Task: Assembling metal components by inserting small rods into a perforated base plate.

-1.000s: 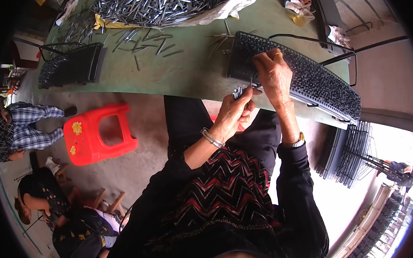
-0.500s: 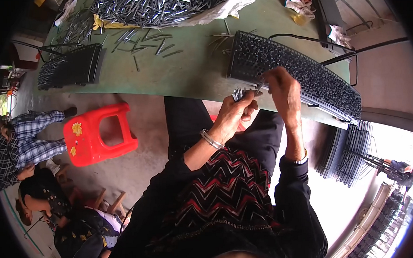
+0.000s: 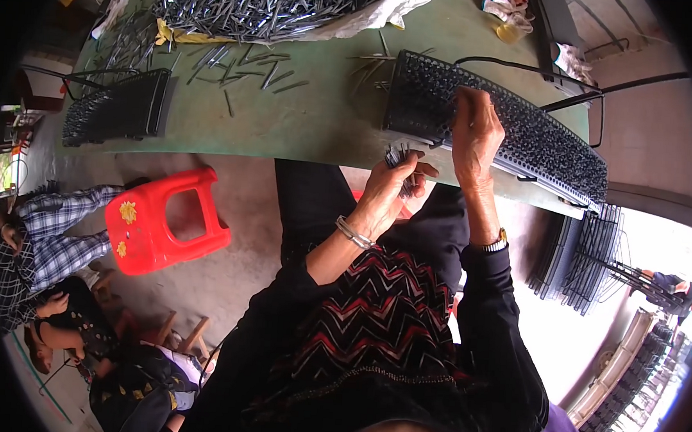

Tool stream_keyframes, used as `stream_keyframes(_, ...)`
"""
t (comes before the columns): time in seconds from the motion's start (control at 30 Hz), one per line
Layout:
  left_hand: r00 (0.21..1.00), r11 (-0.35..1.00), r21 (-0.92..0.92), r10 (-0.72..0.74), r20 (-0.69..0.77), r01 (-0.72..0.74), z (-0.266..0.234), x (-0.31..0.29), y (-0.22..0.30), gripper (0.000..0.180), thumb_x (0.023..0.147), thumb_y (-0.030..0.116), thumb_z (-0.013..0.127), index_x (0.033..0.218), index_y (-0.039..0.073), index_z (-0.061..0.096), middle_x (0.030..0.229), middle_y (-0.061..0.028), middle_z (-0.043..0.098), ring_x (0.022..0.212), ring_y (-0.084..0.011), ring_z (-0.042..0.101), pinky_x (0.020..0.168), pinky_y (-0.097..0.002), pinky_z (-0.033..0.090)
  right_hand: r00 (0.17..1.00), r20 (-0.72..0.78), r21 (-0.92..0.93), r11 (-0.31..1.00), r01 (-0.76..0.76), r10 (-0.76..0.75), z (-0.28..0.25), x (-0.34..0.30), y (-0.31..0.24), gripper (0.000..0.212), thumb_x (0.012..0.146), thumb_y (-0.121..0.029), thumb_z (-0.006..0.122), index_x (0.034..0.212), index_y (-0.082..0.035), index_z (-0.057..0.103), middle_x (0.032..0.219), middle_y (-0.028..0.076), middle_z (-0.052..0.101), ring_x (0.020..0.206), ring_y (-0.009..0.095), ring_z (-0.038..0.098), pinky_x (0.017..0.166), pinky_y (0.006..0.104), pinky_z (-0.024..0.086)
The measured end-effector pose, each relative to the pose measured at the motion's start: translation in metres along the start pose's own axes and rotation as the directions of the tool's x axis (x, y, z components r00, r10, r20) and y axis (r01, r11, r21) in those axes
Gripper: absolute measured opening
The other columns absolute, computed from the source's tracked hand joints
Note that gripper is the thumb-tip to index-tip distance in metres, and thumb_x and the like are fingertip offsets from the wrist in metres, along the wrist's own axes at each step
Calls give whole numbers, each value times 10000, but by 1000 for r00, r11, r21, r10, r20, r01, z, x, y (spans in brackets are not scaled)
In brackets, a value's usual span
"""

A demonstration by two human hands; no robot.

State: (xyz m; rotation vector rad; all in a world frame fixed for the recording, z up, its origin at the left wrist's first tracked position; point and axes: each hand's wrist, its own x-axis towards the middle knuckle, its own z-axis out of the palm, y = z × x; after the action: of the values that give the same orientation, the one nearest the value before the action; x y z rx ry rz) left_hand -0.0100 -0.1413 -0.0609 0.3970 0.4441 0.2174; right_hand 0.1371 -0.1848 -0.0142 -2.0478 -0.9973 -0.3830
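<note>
My left hand (image 3: pixel 380 193) is closed around a bundle of thin dark metal strips (image 3: pixel 397 154), whose ends stick up past the thumb. It is just off the table's front edge. My right hand (image 3: pixel 477 141) is over the left part of a long black perforated rack (image 3: pixel 550 137), fingers pinched together and pointing down at its rows of holes. Whatever sits between those fingertips is hidden. Many of the rack's holes look filled with small dark pieces. A large heap of similar strips (image 3: pixel 255 9) lies on white and yellow sheeting farther back.
Loose strips (image 3: pixel 269 75) are scattered on the green table (image 3: pixel 304 128). A second black rack (image 3: pixel 121 110) rests at the left. Below stands a red plastic stool (image 3: pixel 142 229). Other people (image 3: pixel 71 241) sit at lower left. More racks (image 3: pixel 586 260) stand at right.
My right hand has moved away from the left hand, up and forward onto the rack. My left hand keeps the bundle, its fingers slightly shifted.
</note>
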Motion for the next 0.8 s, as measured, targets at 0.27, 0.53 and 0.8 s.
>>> stream_keyframes(0.27, 999, 999, -20, -33, -14, 32, 4, -3, 2, 259, 923, 224, 598, 1088, 29, 553, 900, -127, 647, 699, -85, 553, 560, -207, 446, 1000, 4, 6, 1000, 8, -8, 3, -2, 9, 92, 863, -34, 602, 946, -55, 635, 733, 89, 631, 548, 145, 597, 505, 281, 461)
stream_keyframes(0.53, 995, 998, -57, -18, -99, 13, 9, -4, 1, 285, 911, 237, 619, 1047, -11, 588, 792, -139, 650, 590, -98, 529, 477, -211, 423, 991, 95, -194, 975, 109, -92, 0, -8, -2, 104, 819, -123, 672, 914, -81, 669, 826, 75, 591, 718, 228, 612, 627, 323, 492)
stream_keyframes(0.8, 1000, 999, 36, -12, -16, 13, -1, -6, -2, 313, 902, 244, 628, 1104, 7, 602, 866, -86, 644, 693, -81, 555, 563, -211, 448, 898, 415, -11, 988, -156, 147, -29, -17, -18, 181, 804, -141, 685, 962, -51, 681, 812, 85, 573, 717, 183, 592, 619, 303, 466)
